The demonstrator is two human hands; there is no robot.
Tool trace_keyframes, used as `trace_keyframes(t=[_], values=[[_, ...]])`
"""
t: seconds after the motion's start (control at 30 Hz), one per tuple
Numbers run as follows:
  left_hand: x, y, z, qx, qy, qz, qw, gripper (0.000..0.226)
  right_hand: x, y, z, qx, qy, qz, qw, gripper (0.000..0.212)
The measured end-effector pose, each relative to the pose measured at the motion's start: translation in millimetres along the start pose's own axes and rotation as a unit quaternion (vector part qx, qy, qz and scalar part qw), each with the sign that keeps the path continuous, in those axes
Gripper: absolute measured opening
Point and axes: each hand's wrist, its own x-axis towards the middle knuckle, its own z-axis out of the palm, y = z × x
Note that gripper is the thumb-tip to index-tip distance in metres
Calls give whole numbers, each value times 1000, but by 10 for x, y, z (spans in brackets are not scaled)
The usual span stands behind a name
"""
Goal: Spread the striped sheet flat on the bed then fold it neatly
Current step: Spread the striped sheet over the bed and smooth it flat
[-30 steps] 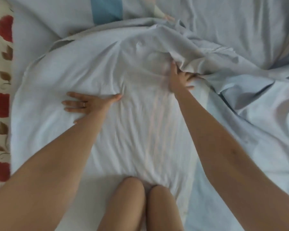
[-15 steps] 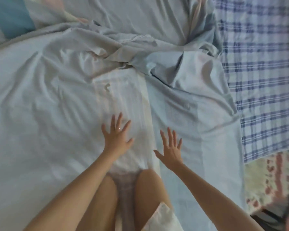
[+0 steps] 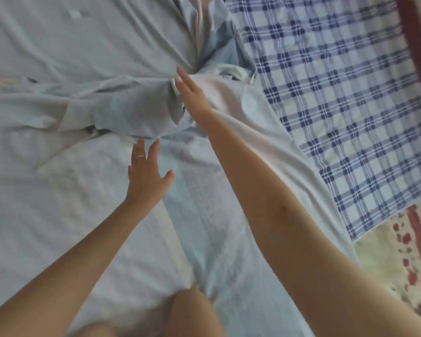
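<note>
Two grips, both with fingers straight and holding nothing. The left grip (image 3: pixel 147 176), with a ring on one finger, lies spread flat on the striped sheet (image 3: pixel 204 215). The right grip (image 3: pixel 192 93) reaches farther out, edge-on against a bunched fold. The sheet lies beneath both and is crumpled just beyond the left grip. A blue checked cloth (image 3: pixel 338 105) lies to the right of the right grip.

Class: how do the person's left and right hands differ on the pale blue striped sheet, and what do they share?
The left hand wears a ring; the right hand shows none. The left hand's fingers are spread; the right hand's lie together. The left hand is over smooth pale blue striped sheet; the right hand reaches farther, to where it bunches. Both have straight fingers.
</note>
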Motion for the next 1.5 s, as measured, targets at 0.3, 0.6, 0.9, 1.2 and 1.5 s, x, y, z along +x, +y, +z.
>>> trace_keyframes(t=[0.3,0.6,0.9,1.2,1.5], values=[[1423,-48,-815,159,74,-16,984,115,581,296,-728,-497,68,-82,861,95],[553,-367,-279,258,-42,446,856,19,-423,1058,-781,-523,13,-402,752,17],[518,-233,-285,175,45,280,943,82,-817,1265,-1105,-410,55,-250,876,22],[804,487,-135,256,-96,175,946,39,-120,567,-900,-168,-2,28,985,40],[209,-158,-1033,-251,37,-40,967,38,-822,880,-451,-77,133,-79,985,60]])
